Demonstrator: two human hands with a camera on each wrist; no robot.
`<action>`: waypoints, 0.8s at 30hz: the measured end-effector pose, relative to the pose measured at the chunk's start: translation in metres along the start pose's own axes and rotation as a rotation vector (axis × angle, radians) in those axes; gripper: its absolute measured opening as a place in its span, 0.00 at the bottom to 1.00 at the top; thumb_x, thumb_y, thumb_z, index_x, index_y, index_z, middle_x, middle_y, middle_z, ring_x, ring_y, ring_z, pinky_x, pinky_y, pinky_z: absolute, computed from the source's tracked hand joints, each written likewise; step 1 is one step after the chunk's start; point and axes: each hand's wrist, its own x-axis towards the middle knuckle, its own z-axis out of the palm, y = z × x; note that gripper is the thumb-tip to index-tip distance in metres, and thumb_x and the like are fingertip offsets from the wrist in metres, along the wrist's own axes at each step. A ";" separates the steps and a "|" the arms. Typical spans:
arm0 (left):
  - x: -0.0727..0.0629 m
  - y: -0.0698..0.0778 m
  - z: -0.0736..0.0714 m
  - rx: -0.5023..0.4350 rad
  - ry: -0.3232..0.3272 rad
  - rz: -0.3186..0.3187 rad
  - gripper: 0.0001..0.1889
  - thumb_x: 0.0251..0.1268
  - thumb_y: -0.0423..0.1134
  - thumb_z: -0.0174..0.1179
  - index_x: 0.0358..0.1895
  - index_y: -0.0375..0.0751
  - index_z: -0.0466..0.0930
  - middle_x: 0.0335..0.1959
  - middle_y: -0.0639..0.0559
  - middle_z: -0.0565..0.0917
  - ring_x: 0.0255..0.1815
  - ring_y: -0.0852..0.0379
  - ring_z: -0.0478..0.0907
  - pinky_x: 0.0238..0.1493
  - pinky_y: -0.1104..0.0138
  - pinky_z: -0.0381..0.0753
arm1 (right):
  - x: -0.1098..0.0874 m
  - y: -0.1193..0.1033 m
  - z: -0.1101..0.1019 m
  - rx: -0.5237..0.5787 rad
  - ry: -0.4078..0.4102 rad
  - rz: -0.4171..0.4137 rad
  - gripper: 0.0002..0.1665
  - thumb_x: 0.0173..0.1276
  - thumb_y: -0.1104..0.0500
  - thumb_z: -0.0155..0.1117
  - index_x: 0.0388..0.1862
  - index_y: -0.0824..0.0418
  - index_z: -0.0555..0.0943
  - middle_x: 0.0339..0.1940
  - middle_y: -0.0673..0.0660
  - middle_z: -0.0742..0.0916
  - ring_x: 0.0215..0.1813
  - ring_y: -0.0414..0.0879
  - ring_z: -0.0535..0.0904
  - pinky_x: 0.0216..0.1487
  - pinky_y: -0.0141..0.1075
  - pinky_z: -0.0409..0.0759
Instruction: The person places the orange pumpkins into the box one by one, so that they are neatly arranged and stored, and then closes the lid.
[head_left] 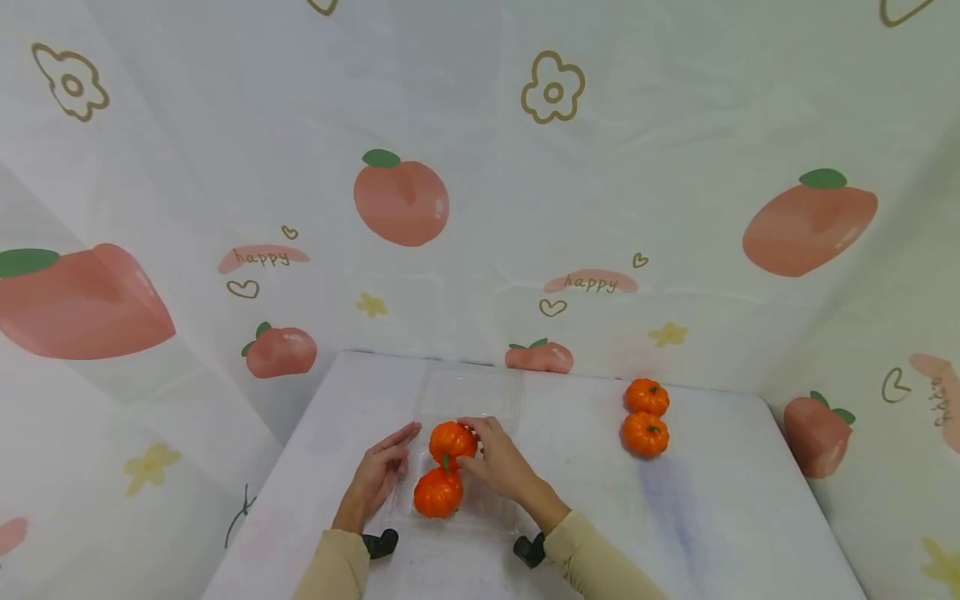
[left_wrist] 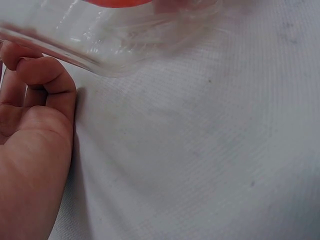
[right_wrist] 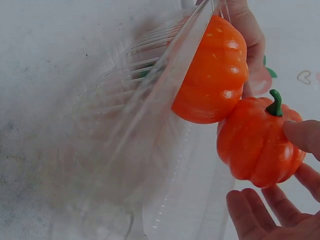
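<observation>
Right hand [head_left: 504, 462], fingers gripping a pumpkin [head_left: 452, 442] over a box [head_left: 489, 510]; left hand [head_left: 380, 473], fingers loose, beside it — backdrop [head_left: 480, 100] reads "happy".

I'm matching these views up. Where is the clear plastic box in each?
Head: clear plastic box low centre, left hand at its left side.
Left wrist: box at top left, cut off by the edge.
Right wrist: box slanting from the top down to lower left.
Shared landmark: orange pumpkin, only an edge in left wrist.
</observation>
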 end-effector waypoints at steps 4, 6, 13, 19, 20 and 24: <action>0.000 0.002 0.000 0.005 -0.009 -0.005 0.27 0.74 0.29 0.49 0.75 0.36 0.68 0.58 0.66 0.86 0.36 0.60 0.69 0.33 0.75 0.72 | -0.001 -0.001 -0.002 -0.020 0.013 -0.018 0.32 0.71 0.56 0.68 0.73 0.55 0.73 0.59 0.60 0.78 0.56 0.51 0.79 0.58 0.44 0.84; 0.000 0.003 0.001 0.003 -0.014 -0.013 0.27 0.74 0.29 0.49 0.75 0.36 0.67 0.58 0.67 0.86 0.38 0.60 0.70 0.33 0.75 0.71 | -0.001 -0.001 -0.002 -0.022 0.016 -0.033 0.31 0.71 0.57 0.67 0.72 0.54 0.74 0.59 0.61 0.78 0.55 0.54 0.79 0.57 0.43 0.85; 0.002 0.003 0.001 -0.030 -0.015 -0.024 0.27 0.74 0.27 0.48 0.75 0.35 0.66 0.57 0.67 0.86 0.44 0.59 0.72 0.33 0.74 0.71 | 0.000 0.001 -0.002 -0.001 -0.007 -0.029 0.27 0.72 0.57 0.66 0.69 0.55 0.76 0.57 0.60 0.78 0.57 0.55 0.79 0.57 0.43 0.84; 0.003 0.001 0.001 -0.003 -0.002 -0.009 0.26 0.74 0.29 0.50 0.74 0.37 0.70 0.57 0.66 0.86 0.45 0.59 0.73 0.33 0.74 0.72 | -0.001 0.002 -0.002 0.032 -0.041 -0.011 0.28 0.73 0.55 0.65 0.70 0.56 0.75 0.58 0.61 0.78 0.61 0.58 0.79 0.60 0.47 0.84; 0.002 0.001 0.001 -0.004 0.006 -0.014 0.26 0.74 0.29 0.50 0.74 0.38 0.70 0.57 0.66 0.86 0.45 0.58 0.73 0.33 0.74 0.72 | -0.001 0.001 -0.002 0.031 -0.041 -0.011 0.28 0.73 0.55 0.65 0.70 0.56 0.75 0.58 0.61 0.78 0.61 0.59 0.79 0.60 0.47 0.84; 0.001 0.001 0.001 -0.017 0.025 -0.040 0.26 0.73 0.28 0.50 0.74 0.39 0.71 0.57 0.65 0.86 0.44 0.58 0.72 0.33 0.73 0.71 | -0.003 0.000 -0.003 -0.015 -0.024 -0.016 0.30 0.73 0.54 0.65 0.71 0.56 0.74 0.60 0.62 0.79 0.60 0.57 0.79 0.61 0.46 0.83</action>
